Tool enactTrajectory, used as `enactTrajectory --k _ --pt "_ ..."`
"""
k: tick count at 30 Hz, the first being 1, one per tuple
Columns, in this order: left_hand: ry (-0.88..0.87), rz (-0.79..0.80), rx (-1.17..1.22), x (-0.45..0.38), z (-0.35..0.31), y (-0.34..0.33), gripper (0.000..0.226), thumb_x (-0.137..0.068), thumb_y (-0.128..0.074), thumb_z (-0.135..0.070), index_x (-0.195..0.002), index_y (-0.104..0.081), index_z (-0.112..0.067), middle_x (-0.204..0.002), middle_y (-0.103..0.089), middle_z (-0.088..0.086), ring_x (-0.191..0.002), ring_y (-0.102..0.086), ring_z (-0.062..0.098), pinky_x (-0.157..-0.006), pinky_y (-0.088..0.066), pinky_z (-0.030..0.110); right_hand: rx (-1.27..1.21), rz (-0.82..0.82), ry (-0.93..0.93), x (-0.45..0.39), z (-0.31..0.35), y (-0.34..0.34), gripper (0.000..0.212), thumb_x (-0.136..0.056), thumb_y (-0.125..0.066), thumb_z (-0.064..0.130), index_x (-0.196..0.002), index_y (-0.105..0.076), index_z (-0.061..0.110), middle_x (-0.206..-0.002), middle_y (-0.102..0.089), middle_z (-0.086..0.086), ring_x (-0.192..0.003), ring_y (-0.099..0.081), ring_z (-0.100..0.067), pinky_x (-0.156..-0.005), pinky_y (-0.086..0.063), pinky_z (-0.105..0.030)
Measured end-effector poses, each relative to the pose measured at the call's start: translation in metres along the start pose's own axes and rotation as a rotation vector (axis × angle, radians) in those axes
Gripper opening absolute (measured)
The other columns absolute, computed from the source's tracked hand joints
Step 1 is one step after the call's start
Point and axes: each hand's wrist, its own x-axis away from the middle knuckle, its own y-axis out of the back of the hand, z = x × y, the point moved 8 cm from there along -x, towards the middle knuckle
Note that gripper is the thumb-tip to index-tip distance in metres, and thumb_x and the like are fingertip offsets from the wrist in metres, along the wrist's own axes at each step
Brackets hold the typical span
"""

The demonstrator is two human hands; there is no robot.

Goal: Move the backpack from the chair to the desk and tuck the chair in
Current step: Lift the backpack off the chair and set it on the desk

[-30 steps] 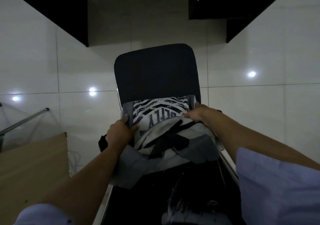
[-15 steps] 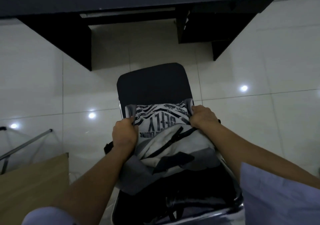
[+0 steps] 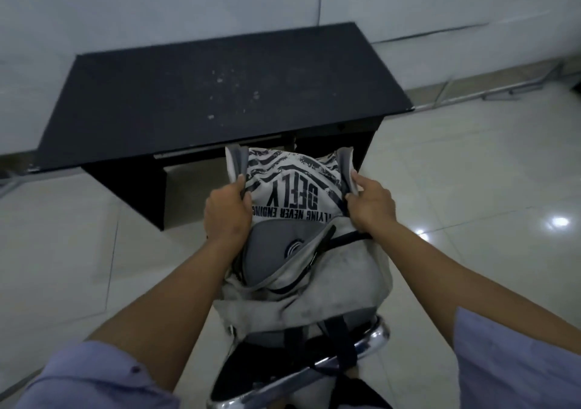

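A grey and white backpack (image 3: 301,260) with black stripes and lettering hangs in the air in front of me, held by both sides. My left hand (image 3: 227,212) grips its left edge and my right hand (image 3: 371,209) grips its right edge. The pack's far end reaches the front edge of the black desk (image 3: 201,100), whose top is bare and dusty. Below the pack I see the chrome frame and dark back of the chair (image 3: 317,367); the seat is hidden by the pack.
A pale wall stands behind the desk. Glossy white floor tiles (image 3: 471,220) lie on both sides. A metal rail (image 3: 503,92) runs along the floor at the far right.
The backpack has come up off the chair seat and moved forward toward the desk. My view has tilted up, so the whole desk top shows now.
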Motion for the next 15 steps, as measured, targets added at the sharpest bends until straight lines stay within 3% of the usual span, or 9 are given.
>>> enactTrajectory --k 4,8,11,15 --pt "-0.077 -0.117 0.048 -0.025 -0.063 0.030 0.039 -0.093 -0.063 -0.019 -0.131 -0.065 -0.012 -0.102 -0.075 0.020 -0.095 -0.068 0.043 -0.078 -0.054 0.047 -0.003 -0.143 0.103 -0.015 0.027 0.074 0.054 -0.095 -0.059 0.024 -0.147 -0.052 0.034 -0.134 -0.066 -0.012 -0.121 -0.060 -0.037 -0.104 -0.047 -0.038" --pt "-0.140 -0.180 0.048 -0.047 -0.128 0.042 0.021 -0.092 -0.064 -0.016 -0.109 -0.071 -0.005 -0.092 -0.074 0.019 -0.084 -0.069 0.041 -0.072 -0.056 0.046 0.015 -0.271 0.240 -0.035 0.045 0.146 0.050 -0.094 -0.055 0.015 -0.142 -0.058 0.025 -0.128 -0.068 -0.019 -0.116 -0.060 -0.043 -0.097 -0.049 -0.042" --pt "-0.134 -0.228 0.026 -0.059 -0.175 0.041 0.012 -0.092 -0.066 -0.017 -0.094 -0.069 -0.005 -0.084 -0.072 0.017 -0.077 -0.067 0.039 -0.064 -0.045 0.037 -0.003 -0.301 0.302 -0.057 0.043 0.190 0.047 -0.096 -0.055 0.014 -0.143 -0.058 0.022 -0.130 -0.067 -0.019 -0.119 -0.059 -0.041 -0.101 -0.047 -0.041" --pt "-0.118 -0.251 -0.003 -0.071 -0.231 0.029 0.014 -0.092 -0.065 -0.018 -0.084 -0.066 -0.007 -0.081 -0.070 0.014 -0.074 -0.065 0.035 -0.062 -0.038 0.032 0.018 -0.330 0.385 -0.086 0.036 0.240 0.034 -0.096 -0.053 0.011 -0.125 -0.068 0.017 -0.112 -0.072 -0.019 -0.102 -0.065 -0.039 -0.082 -0.050 -0.037"
